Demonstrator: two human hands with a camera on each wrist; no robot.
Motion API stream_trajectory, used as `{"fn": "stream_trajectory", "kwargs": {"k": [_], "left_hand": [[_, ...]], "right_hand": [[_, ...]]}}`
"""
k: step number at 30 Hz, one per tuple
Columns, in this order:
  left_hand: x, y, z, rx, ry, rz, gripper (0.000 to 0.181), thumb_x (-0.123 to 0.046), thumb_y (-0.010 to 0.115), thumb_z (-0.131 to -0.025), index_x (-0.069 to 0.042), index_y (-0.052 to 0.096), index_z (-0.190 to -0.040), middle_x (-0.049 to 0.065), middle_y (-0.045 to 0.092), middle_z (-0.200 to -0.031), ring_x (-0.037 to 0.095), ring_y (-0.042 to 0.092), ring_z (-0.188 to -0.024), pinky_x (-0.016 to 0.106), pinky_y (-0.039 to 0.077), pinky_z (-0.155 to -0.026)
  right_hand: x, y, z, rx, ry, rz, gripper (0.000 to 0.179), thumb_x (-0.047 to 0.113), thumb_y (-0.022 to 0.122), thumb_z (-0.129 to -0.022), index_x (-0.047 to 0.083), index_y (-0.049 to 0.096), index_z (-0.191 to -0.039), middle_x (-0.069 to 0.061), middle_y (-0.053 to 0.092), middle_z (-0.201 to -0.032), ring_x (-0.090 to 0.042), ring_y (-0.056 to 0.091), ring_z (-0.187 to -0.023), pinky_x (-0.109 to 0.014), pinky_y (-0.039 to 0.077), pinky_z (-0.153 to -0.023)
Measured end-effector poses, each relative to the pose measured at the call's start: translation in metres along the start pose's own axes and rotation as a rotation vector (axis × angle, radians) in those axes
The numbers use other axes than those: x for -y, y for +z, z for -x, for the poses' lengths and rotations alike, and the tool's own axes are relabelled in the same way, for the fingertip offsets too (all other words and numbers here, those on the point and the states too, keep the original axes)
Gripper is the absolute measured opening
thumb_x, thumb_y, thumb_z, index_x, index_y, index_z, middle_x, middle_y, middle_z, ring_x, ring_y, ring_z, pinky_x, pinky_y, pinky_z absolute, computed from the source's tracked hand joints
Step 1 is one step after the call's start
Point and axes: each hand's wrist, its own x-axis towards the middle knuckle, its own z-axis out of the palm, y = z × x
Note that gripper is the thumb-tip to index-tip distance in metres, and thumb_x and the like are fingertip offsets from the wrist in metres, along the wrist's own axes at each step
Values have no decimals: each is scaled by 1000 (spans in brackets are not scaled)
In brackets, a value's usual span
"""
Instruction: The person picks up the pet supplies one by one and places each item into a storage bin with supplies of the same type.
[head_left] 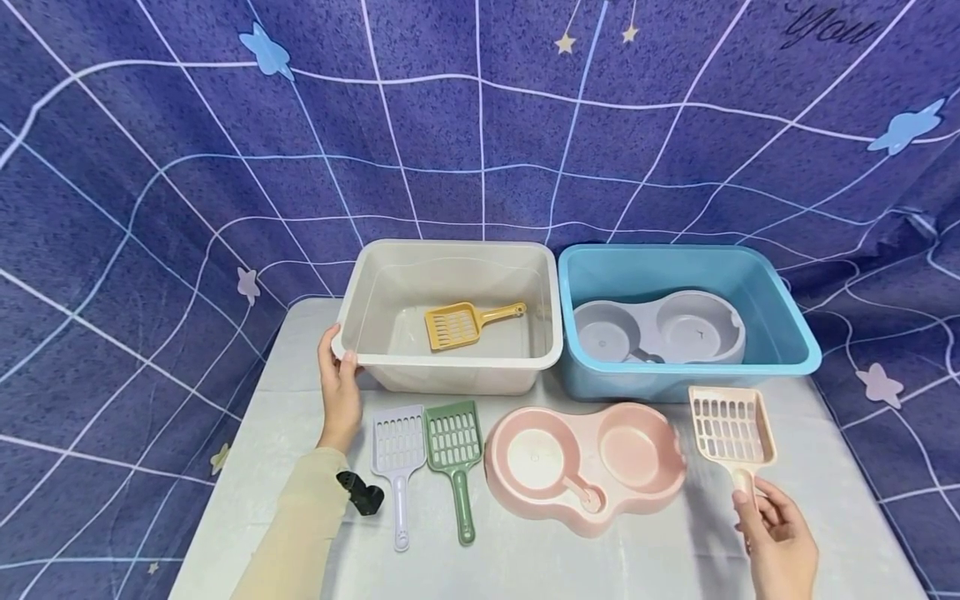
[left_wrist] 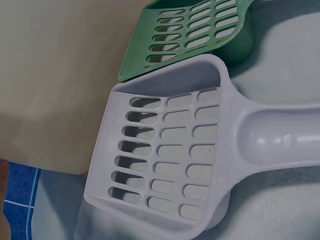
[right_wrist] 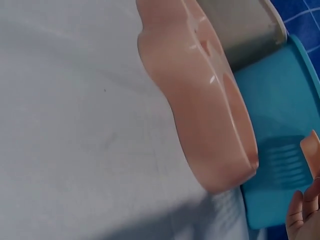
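My right hand [head_left: 782,537] pinches the handle of a peach litter scoop [head_left: 733,425], holding it up in front of the blue litter box [head_left: 690,382]. At the left, my left hand [head_left: 341,400] grips the near left corner of a beige litter box [head_left: 450,377], thumb at the rim. A yellow litter scoop [head_left: 453,326] lies inside that box. Near my left forearm lie a lilac litter scoop [left_wrist: 165,145] and a green litter scoop [head_left: 454,433], side by side. In the right wrist view, only part of the right hand [right_wrist: 306,212] shows at the edge.
A pink double pet bowl [head_left: 588,442] stands on the white-covered table [head_left: 540,567], between the green scoop and my right hand. Inside the blue box sits a grey double bowl [head_left: 648,321]. A purple patterned curtain [head_left: 450,125] hangs behind and along the sides.
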Motion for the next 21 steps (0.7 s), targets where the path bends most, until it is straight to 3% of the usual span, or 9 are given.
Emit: {"fn": "stream_trajectory", "kwargs": {"k": [6,9,13,21], "left_hand": [[-1,0,1,-3,3,7,50,-5,36,-102,-1,27,-151,31,39,-138,14,49,-102,36,42,-88],[-2,1,1,-9,0,16,50,-4,36,-102,-1,27,-151,31,38,-139,18,49,-103,36,42,-88],[-3,1,2,-14,-11,12,49,-4,36,-102,-1,27,-151,31,38,-140,20,48,-105,36,42,-89],[-5,1,0,-7,-19,9,49,-3,36,-102,-1,27,-151,30,38,-141,12,49,-105,34,42,-91]], "right_hand": [[4,5,10,34,31,-49,25,3,67,-92,22,63,-108,9,65,-73,-6,50,-53,-15,33,-41],[8,10,15,45,47,-50,24,4,67,-93,21,62,-109,8,65,-74,-6,51,-55,-16,33,-41],[13,16,21,58,33,-21,25,3,66,-93,21,61,-110,8,64,-76,-6,51,-56,-15,32,-41],[20,25,32,139,-50,-67,27,-3,63,-94,18,63,-110,6,64,-75,-7,49,-54,-17,29,-38]]}}
